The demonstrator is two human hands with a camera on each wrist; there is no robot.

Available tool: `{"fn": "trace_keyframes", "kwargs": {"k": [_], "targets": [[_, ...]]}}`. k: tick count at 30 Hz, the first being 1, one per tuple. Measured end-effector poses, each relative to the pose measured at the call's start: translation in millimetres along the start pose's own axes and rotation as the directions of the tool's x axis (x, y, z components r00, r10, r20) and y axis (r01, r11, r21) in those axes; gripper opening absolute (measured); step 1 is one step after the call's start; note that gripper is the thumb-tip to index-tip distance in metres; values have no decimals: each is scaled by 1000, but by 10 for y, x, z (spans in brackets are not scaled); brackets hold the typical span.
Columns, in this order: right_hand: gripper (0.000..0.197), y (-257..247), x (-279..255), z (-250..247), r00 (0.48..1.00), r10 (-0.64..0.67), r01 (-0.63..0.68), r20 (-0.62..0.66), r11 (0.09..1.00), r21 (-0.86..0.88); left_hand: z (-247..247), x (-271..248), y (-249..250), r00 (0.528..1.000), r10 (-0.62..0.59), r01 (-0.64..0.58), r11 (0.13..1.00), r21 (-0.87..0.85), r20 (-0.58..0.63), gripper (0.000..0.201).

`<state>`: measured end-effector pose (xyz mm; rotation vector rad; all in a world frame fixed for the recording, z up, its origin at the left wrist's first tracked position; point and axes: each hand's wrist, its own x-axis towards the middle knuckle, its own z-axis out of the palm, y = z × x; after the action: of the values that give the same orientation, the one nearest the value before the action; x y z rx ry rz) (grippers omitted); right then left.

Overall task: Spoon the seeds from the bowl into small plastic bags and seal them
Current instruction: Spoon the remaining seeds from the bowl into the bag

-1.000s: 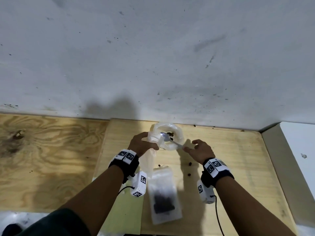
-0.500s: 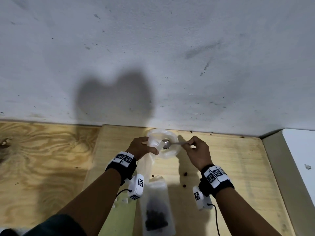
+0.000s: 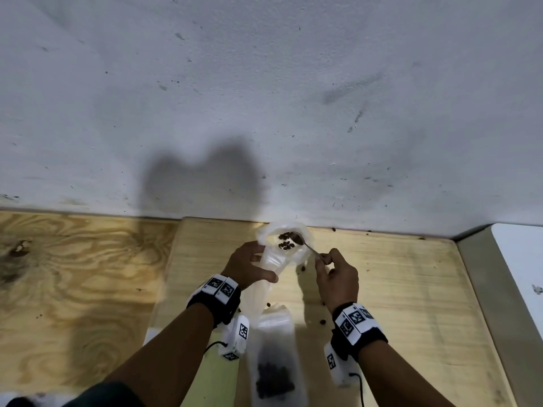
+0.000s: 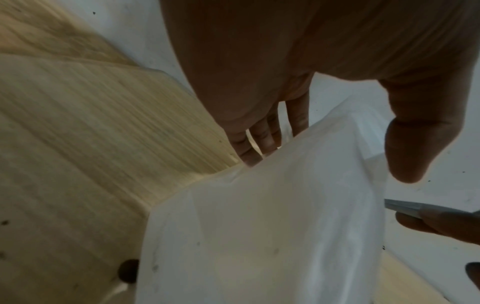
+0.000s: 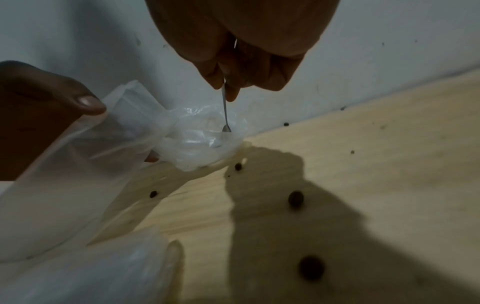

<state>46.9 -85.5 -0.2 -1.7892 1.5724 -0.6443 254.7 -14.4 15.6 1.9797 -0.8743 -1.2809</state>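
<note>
A clear plastic bowl [image 3: 304, 235] [image 5: 202, 148] stands by the wall with dark seeds [image 3: 285, 241] in it. My left hand [image 3: 258, 267] holds an empty clear bag [image 3: 271, 261] [image 4: 259, 226] [image 5: 78, 160] upright beside the bowl, with its fingers [image 4: 259, 142] behind the bag and the thumb in front. My right hand [image 3: 323, 258] [image 5: 233, 82] pinches the handle of a small metal spoon [image 3: 307, 244] [image 5: 225, 115]. The spoon's head is inside the bowl among the seeds. A filled bag [image 3: 274, 362] lies flat near me with seeds at its bottom.
Loose seeds [image 3: 302, 268] [image 5: 295, 198] lie scattered on the pale wooden board [image 3: 396, 289] under my right hand. The white wall [image 3: 264, 113] rises just behind the bowl. A raised grey ledge [image 3: 482, 289] bounds the board on the right. A green sheet [image 3: 217, 377] lies under my left forearm.
My right hand has drawn back toward me, and the spoon now points away into the bowl instead of lying sideways. Seeds now show in the bowl. The left hand still holds the bag.
</note>
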Motion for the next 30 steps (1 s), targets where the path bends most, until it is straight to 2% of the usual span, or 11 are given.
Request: {"fn": "trace_keyframes", "kwargs": {"k": [4, 6, 9, 11, 14, 16, 24, 28, 30], "targets": [[37, 9, -32, 56, 993, 107, -98, -51, 983, 156, 7, 35, -9, 1000, 1, -1, 1000, 27, -4, 105], [36, 6, -16, 36, 986, 145, -124, -83, 968, 216, 13, 52, -18, 1000, 10, -10, 999, 45, -18, 101], [33, -42, 31, -46, 986, 120, -90, -114, 965, 245, 33, 64, -31, 999, 42, -40, 997, 73, -34, 83], [30, -91, 75, -100, 991, 80, -53, -106, 969, 241, 48, 68, -44, 996, 75, -70, 992, 105, -46, 81], [28, -158, 133, -143, 997, 19, -7, -81, 989, 147, 69, 72, -62, 994, 97, -91, 987, 130, -45, 82], [28, -179, 165, -138, 998, 23, -15, -66, 992, 127, 75, 86, -66, 994, 96, -90, 988, 128, -48, 82], [20, -253, 196, -167, 969, 189, -132, -159, 940, 316, 60, 145, -48, 994, 99, -93, 984, 153, -34, 84], [22, -224, 227, -118, 940, 309, -245, -148, 908, 339, 97, 149, -67, 994, 102, -96, 985, 146, -33, 84], [24, -171, 262, -54, 906, 405, -336, -119, 862, 379, 119, 148, -55, 995, 95, -90, 987, 135, -32, 82]]}}
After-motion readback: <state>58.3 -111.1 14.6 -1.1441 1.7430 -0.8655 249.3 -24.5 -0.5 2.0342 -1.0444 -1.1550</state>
